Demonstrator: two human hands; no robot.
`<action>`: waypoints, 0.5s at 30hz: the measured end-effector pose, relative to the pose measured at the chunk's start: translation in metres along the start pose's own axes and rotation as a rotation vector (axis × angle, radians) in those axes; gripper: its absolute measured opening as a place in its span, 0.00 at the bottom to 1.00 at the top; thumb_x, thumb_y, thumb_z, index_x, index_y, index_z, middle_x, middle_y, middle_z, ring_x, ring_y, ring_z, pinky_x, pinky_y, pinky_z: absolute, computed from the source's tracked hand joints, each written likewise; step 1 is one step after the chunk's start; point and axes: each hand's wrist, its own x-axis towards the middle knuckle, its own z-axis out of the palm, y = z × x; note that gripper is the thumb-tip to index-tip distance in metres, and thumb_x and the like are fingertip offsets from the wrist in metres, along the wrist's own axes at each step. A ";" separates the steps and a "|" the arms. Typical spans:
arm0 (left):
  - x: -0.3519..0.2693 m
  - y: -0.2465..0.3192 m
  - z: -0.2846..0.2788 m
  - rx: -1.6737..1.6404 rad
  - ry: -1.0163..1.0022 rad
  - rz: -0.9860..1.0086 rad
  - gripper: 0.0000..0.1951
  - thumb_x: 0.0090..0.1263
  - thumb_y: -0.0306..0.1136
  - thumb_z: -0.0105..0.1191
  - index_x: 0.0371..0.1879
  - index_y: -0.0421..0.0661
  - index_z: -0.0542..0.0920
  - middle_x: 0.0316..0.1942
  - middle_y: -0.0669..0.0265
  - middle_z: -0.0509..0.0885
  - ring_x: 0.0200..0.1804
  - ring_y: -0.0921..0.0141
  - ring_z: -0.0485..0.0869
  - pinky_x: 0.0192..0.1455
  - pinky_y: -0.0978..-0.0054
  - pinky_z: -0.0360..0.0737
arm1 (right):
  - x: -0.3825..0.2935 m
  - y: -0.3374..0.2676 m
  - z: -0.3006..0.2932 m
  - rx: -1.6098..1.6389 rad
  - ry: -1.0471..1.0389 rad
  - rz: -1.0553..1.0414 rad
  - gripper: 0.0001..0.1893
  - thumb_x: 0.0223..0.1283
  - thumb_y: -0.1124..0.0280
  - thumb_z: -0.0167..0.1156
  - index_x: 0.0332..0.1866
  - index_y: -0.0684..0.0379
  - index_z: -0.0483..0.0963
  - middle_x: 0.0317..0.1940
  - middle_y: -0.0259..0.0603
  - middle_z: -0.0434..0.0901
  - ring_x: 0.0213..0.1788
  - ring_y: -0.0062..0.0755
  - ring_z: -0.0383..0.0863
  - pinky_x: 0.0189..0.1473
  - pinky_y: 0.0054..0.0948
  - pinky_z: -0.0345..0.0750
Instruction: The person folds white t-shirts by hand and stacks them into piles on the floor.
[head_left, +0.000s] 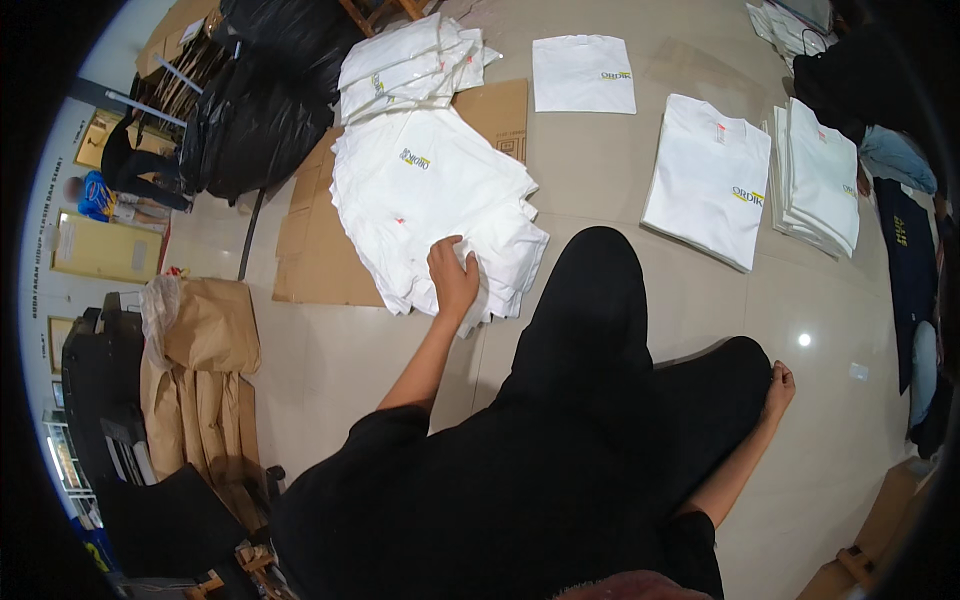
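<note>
My left hand (454, 279), thumb and fingers apart, is at the near edge of a loose heap of white T-shirts (442, 180). The heap's top shirt bears a small printed logo. Whether the fingers press on the cloth is hard to tell. Beside my bent right knee is my right hand (782, 386), its fingers curled and partly hidden; I see nothing in it. A stack of folded white T-shirts (705, 180) lies ahead on the tiled floor, with another folded stack (817, 180) to its right. A single folded white T-shirt (583, 75) lies farther off.
Cardboard (315, 225) lies under the heap, with plastic-bagged white shirts (409, 67) behind it. Black plastic bags (255, 112) stand at far left, brown paper packages (206, 322) at left. A person in dark clothes (862, 82) is at right; others stand near doors at left.
</note>
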 end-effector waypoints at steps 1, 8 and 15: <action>0.002 -0.015 0.000 0.039 -0.021 0.002 0.20 0.67 0.26 0.61 0.57 0.37 0.76 0.57 0.47 0.78 0.62 0.47 0.74 0.68 0.51 0.69 | 0.000 -0.002 0.003 0.028 -0.004 0.004 0.14 0.75 0.61 0.65 0.47 0.65 0.81 0.35 0.33 0.82 0.37 0.22 0.78 0.42 0.23 0.76; -0.003 -0.081 0.011 0.044 0.230 -0.314 0.20 0.73 0.32 0.60 0.57 0.31 0.74 0.58 0.41 0.76 0.64 0.47 0.73 0.69 0.50 0.69 | -0.007 0.005 0.001 0.168 0.026 0.025 0.13 0.75 0.64 0.65 0.48 0.65 0.82 0.35 0.33 0.82 0.36 0.22 0.78 0.40 0.24 0.77; 0.023 -0.142 -0.010 -0.024 0.099 -0.752 0.25 0.71 0.49 0.65 0.46 0.35 0.82 0.45 0.47 0.86 0.47 0.51 0.86 0.52 0.56 0.83 | -0.005 0.008 0.006 0.137 0.020 0.016 0.12 0.74 0.65 0.65 0.48 0.64 0.83 0.35 0.33 0.82 0.37 0.22 0.79 0.40 0.24 0.77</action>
